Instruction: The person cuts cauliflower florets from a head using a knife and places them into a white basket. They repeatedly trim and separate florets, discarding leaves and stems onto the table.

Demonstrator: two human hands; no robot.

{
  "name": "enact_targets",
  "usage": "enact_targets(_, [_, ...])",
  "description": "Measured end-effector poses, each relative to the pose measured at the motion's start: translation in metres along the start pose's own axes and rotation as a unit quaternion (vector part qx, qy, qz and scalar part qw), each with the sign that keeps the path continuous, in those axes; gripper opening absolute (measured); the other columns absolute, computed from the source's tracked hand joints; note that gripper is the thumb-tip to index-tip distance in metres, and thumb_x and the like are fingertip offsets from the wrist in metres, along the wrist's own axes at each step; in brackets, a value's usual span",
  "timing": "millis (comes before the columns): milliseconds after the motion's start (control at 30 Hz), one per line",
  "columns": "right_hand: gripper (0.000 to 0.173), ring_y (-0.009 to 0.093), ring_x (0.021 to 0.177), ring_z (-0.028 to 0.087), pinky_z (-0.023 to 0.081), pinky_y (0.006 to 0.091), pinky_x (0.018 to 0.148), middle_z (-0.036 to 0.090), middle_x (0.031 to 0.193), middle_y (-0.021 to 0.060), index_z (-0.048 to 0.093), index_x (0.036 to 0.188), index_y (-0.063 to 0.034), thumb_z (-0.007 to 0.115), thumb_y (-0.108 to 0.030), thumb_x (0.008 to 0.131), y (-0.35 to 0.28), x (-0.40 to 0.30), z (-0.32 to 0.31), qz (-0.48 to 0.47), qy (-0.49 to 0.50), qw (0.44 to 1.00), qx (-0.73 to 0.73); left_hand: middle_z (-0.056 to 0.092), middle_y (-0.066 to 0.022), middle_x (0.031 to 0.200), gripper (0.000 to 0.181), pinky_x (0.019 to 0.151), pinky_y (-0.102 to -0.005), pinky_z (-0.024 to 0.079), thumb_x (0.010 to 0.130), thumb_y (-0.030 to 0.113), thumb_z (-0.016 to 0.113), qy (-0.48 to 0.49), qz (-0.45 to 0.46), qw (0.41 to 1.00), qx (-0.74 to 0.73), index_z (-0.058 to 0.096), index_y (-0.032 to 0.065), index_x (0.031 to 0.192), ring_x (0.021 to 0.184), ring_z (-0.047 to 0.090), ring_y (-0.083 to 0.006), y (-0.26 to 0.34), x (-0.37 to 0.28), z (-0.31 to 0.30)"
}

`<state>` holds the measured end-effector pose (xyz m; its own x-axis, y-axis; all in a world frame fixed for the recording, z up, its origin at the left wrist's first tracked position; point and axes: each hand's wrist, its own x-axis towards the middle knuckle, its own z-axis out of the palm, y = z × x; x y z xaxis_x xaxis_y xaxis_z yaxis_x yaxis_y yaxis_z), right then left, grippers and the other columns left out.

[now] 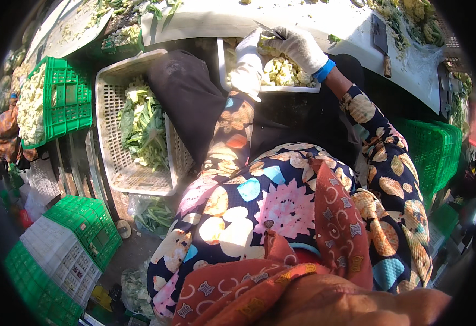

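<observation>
Both hands wear pale work gloves and are close together above a white plastic crate (222,67) at the table's near edge. My right hand (301,49), with a blue band at its wrist, grips a small knife (267,28), its blade pointing up and left. My left hand (248,65) is against a cauliflower piece (268,47) between the two hands; its fingertips are partly hidden. Cut cauliflower florets (284,72) lie in the crate below.
Left of my knee, a white basket (103,150) holds cauliflower leaves (146,126). Farther left, a green crate (69,98) is heaped with florets. A cleaver (379,34) lies on the white table (335,20). Green crates (435,150) stand at right. Another person's patterned sleeve (5,132) shows far left.
</observation>
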<state>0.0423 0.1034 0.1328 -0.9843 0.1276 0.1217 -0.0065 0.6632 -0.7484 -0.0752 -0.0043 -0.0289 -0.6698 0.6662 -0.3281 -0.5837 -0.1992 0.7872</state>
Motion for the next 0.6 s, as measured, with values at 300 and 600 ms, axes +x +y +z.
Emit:
enact_targets(300, [0.019,0.008,0.048,0.052,0.041,0.0231,0.044,0.061,0.07,0.0047,0.065,0.104,-0.0008,0.058,-0.019,0.101,-0.013,-0.051,0.046,0.257,0.074,0.932,0.244,0.069,-0.0143,0.103,0.027,0.07,-0.0317,0.061,0.1,0.021,0.059,0.089,0.113,0.96,-0.24,0.063,-0.0007,0.116,0.083,0.072,-0.0224,0.022,-0.034,0.055])
enact_targets(600, [0.024,0.02,0.061,0.059,0.048,0.0346,0.057,0.065,0.074,0.0111,0.067,0.104,-0.0003,0.059,-0.022,0.097,0.052,-0.044,0.08,0.209,0.088,0.972,0.056,0.07,-0.0139,0.098,0.029,0.076,-0.0374,0.059,0.101,0.024,0.057,0.193,0.128,0.967,-0.101,0.063,-0.0032,0.11,0.084,0.071,-0.0263,0.009,-0.023,0.064])
